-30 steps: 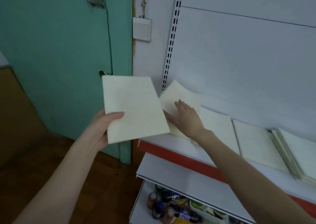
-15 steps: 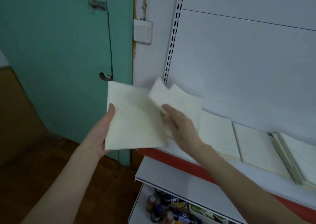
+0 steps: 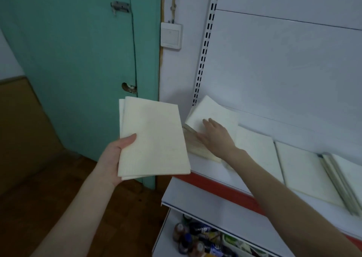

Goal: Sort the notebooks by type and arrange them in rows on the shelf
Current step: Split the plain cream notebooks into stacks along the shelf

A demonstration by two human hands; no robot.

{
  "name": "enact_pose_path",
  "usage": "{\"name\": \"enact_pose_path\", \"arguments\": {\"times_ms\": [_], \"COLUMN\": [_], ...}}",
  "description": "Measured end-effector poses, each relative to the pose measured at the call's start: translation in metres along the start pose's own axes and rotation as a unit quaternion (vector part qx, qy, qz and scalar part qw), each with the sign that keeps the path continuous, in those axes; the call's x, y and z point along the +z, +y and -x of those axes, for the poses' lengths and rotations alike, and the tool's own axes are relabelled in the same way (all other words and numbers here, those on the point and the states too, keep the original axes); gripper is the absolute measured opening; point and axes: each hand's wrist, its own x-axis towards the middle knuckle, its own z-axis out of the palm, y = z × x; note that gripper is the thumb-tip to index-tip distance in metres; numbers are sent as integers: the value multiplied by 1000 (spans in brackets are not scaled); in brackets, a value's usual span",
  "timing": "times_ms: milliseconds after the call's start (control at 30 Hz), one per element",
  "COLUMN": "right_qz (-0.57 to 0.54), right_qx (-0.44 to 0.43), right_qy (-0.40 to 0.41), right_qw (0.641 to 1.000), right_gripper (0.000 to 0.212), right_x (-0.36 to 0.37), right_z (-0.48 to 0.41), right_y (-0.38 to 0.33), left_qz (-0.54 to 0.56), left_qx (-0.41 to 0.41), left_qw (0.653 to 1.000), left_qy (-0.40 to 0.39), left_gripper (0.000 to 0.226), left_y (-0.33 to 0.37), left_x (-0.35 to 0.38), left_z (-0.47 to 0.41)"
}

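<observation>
- Beside the teal door (image 3: 78, 60), the left hand (image 3: 115, 152) grips thin cream notebooks (image 3: 152, 137), thumb curled over the matte cover.
- The right hand (image 3: 215, 137) lies flat, fingers straight, on a tilted paper pile (image 3: 207, 111) at the white shelf (image 3: 207, 170)'s left end.

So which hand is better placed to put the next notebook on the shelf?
Probably the right hand: it lies open on the leftmost pile on the shelf, holding nothing. The left hand grips the stack beside the shelf.
</observation>
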Motion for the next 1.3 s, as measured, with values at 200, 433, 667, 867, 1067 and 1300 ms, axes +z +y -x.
{"name": "enact_pose_path", "arguments": {"times_ms": [200,433,667,867,1067,1300], "right_qz": [-44,-184,-76,-309,-456,-446], "right_qx": [-39,-68,-310,-7,133,247], "right_qy": [69,74,-4,101,93,238], "right_qw": [996,978,948,946,875,826], "right_gripper": [31,36,53,44,44,47], "right_x": [11,-21,22,-3,-15,-45], "right_z": [1,42,75,58,70,138], "right_y": [10,-44,-80,-83,-69,10], "left_qz": [13,2,-2,6,-33,-70], "left_qx": [14,3,-12,6,13,-42], "left_qw": [1000,999,999,999,995,972], "left_qy": [2,-35,-31,-40,-94,-218], "left_gripper": [14,45,33,30,13,16], "left_y": [0,-10,-14,-7,-5,-51], "left_x": [-7,4,-1,-10,20,110], "left_z": [4,-5,3,18,18,16]}}
